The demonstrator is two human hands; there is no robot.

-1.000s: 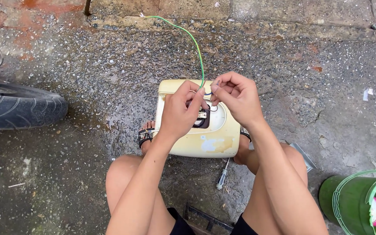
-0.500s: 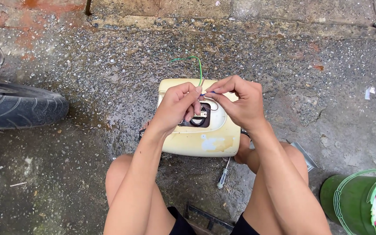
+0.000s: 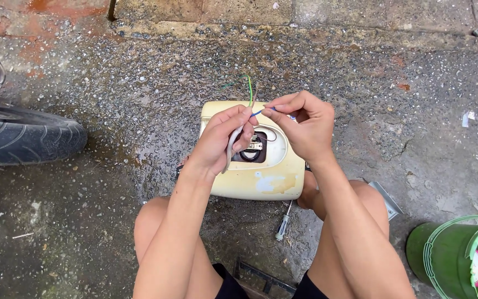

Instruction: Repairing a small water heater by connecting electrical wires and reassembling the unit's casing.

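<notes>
A cream plastic housing (image 3: 272, 180) with a round opening and dark parts inside lies on the wet concrete between my knees. My left hand (image 3: 225, 138) grips a pale sheathed cable above the opening. My right hand (image 3: 300, 122) pinches a thin blue wire (image 3: 258, 112) that runs between the two hands. A green wire (image 3: 248, 88) and other thin wires stick up from my left fingers, curling over the housing's far edge.
A motorcycle tyre (image 3: 23, 141) lies at the left edge. A screwdriver (image 3: 282, 224) rests on the ground below the housing. A green bucket (image 3: 460, 254) with a pink object inside stands at the lower right. A kerb runs along the top.
The long green wire that arced far up the ground is now drawn in short above my left hand. Both hands have lifted slightly, and my right hand now pinches a blue wire.
</notes>
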